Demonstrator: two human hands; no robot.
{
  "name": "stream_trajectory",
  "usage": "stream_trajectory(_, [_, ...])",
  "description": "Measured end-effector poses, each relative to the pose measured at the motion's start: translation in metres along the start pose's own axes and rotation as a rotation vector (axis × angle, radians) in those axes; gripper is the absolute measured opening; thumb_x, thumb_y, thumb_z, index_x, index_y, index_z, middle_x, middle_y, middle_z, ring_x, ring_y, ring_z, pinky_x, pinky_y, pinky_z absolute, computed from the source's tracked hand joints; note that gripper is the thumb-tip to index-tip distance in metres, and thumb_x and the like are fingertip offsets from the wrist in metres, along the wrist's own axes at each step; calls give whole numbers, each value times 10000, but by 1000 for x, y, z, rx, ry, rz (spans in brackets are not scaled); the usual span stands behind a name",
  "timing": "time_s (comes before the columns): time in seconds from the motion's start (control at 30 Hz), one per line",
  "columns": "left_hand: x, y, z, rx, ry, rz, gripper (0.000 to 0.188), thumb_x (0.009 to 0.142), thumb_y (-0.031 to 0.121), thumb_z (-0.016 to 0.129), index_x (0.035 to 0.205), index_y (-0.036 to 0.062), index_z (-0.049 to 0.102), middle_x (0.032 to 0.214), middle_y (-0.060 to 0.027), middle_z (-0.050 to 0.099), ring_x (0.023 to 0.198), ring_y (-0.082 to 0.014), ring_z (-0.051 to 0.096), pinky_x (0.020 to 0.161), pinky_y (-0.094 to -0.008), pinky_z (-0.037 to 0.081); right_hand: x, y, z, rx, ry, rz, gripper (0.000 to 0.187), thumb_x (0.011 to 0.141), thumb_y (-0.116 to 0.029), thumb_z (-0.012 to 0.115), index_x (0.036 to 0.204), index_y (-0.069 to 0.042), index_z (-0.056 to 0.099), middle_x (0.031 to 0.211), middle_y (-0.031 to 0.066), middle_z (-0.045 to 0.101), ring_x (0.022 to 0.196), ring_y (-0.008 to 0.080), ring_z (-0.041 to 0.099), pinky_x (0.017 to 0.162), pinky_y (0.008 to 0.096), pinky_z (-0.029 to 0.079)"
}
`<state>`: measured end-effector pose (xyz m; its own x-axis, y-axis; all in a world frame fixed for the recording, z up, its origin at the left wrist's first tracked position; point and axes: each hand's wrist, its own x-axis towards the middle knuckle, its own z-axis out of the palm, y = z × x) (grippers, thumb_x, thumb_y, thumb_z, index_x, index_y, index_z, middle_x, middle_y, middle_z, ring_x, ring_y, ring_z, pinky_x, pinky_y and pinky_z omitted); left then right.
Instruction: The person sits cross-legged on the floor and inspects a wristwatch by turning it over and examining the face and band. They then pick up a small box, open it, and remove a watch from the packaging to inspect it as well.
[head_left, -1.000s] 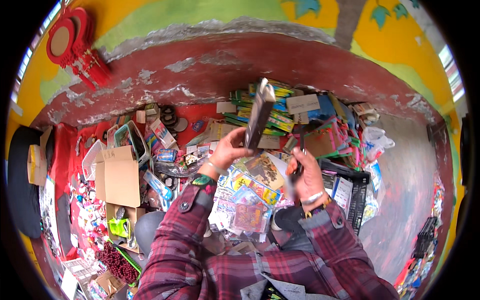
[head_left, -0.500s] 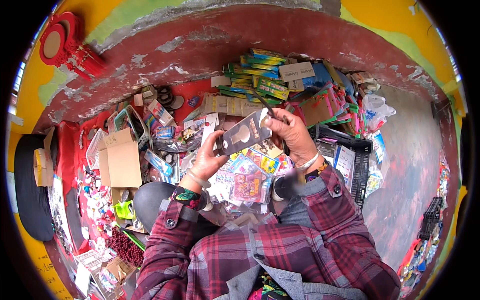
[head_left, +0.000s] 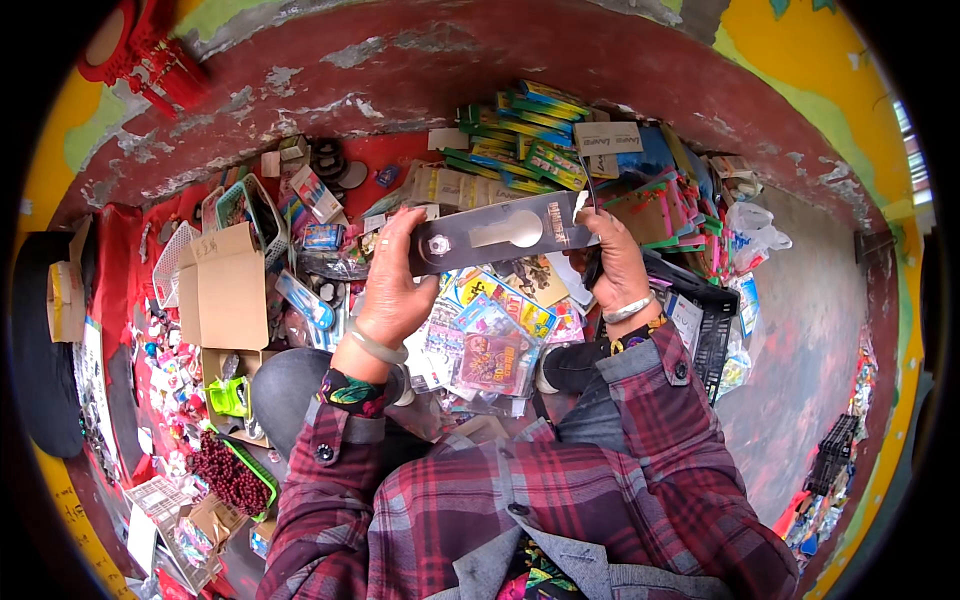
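A long, dark grey cardboard box [head_left: 455, 245] with a keyhole-shaped pale window is held level, above the heap between my knees. My left hand [head_left: 392, 285] grips its left end, thumb below and fingers behind. At the right end my right hand [head_left: 617, 262] holds the box, where a torn white edge [head_left: 580, 205] shows. From that hand a thin dark blade [head_left: 586, 165] points up, with a black handle partly hidden in the palm; I cannot tell whether it is a knife or scissors. Below lie flat, colourful plastic-wrapped packets [head_left: 492, 362].
Stacked yellow-green boxes [head_left: 525, 130] stand by the red wall. Right of my legs is a black plastic crate [head_left: 718, 335]. To the left are an open cardboard carton [head_left: 225, 300], baskets [head_left: 262, 215] and a green tray of dark red beads [head_left: 228, 472].
The box has turned from tilted to nearly level and now shows its full length. My hands have moved apart, the left one higher. The blade now points more steeply upward.
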<state>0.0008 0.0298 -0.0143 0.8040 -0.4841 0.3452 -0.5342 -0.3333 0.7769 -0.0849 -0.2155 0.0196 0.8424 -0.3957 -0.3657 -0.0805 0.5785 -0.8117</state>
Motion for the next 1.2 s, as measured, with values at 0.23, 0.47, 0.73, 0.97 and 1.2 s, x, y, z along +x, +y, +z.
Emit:
stream_trajectory(0.23, [4,6,-14,72,43,119,722,606,-137,560,1279,43,372,1212,-133,479,1201,-283,424,1012,-346,329,2,3,-4,-33,-5,26,98,777,-183,642,853,-129,611,774,-44,606,639,74,558,473,195,403])
stream_trajectory(0.47, [3,8,-4,-150,-12,-11,746,658,-112,604,1325,46,310,1172,-172,487,1104,-295,490,932,-339,401,0,1,-5,51,-1,14,145,756,-172,667,873,-98,623,790,4,637,636,111,603,514,214,490])
stream_trajectory(0.73, [3,8,-2,-101,-39,-16,897,625,-118,665,1385,65,226,1196,-113,471,1100,-218,490,930,-300,409,5,4,-17,72,-50,36,148,760,-179,669,874,-98,623,792,15,640,658,128,613,548,237,506])
stream_trajectory(0.97, [3,8,-4,-70,-2,3,849,622,-81,674,1358,53,272,1222,-151,452,1158,-287,436,976,-352,360,4,4,-13,72,-55,4,158,753,-163,674,883,-90,620,801,17,642,673,132,622,562,250,518])
stream_trajectory(1.2, [-1,5,1,197,-107,38,794,625,83,753,1313,44,360,1301,-188,388,1253,-339,335,1048,-389,276,4,6,-7,-41,-5,-24,136,763,-140,665,868,-78,604,741,-7,604,567,85,548,476,199,432])
